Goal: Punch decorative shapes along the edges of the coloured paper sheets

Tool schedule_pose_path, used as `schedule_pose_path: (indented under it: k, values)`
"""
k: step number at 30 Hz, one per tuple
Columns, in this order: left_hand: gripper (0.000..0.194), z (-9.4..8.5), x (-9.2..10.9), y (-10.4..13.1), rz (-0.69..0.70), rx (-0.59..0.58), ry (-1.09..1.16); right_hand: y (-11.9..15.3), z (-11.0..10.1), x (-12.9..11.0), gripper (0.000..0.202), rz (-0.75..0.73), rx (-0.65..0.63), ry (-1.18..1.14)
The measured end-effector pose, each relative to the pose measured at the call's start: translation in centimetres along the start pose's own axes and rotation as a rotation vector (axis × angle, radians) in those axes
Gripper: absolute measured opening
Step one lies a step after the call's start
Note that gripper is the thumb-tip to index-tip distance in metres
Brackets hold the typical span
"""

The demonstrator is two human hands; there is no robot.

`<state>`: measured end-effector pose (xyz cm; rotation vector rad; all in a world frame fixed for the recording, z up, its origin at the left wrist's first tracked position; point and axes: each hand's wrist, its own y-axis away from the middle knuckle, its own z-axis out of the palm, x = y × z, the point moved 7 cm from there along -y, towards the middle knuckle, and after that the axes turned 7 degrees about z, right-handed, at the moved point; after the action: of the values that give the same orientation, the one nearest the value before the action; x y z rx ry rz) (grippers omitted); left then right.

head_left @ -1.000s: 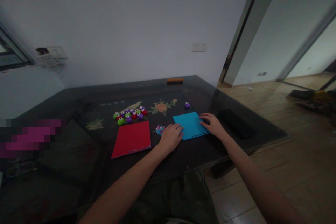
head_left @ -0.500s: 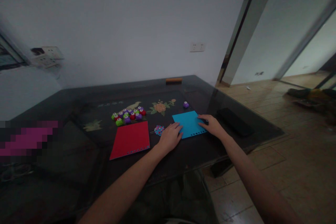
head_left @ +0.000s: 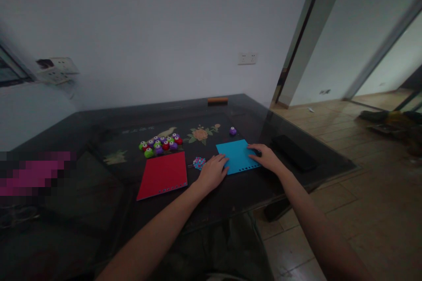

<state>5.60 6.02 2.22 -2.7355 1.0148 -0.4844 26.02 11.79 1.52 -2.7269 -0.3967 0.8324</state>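
Little moved since earlier frames: both hands keep place, view drifts slightly. Left hand [head_left: 212,172] flat, fingers spread, pinning blue sheet [head_left: 236,156] at left edge. Right hand [head_left: 265,156] rests open on right edge, over small dark object. Sheet on tabletop [head_left: 99,127]: light, thin, floppy, likely slides; lift by edge. Red sheet [head_left: 163,174], punches [head_left: 160,144] further left.

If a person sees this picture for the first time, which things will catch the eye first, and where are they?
Brightest against the dark table is the blue sheet, with the left hand at its near left corner and the right hand on its right edge. To the left lies a red sheet. Behind it sits a cluster of small green, purple and red punches; one purple punch stands alone beyond the blue sheet.
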Motion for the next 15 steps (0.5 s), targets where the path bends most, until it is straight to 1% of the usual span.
schedule_pose_path:
  k: [7, 15]
  values:
    - [0.036, -0.02, 0.01, -0.02, 0.001, -0.001, 0.010, -0.03, 0.02, -0.15, 0.033, -0.001, -0.022, -0.011]
    - [0.036, 0.05, -0.01, 0.08, 0.011, 0.017, 0.007, 0.11, 0.13, 0.07, 0.033, -0.013, -0.008, -0.023]
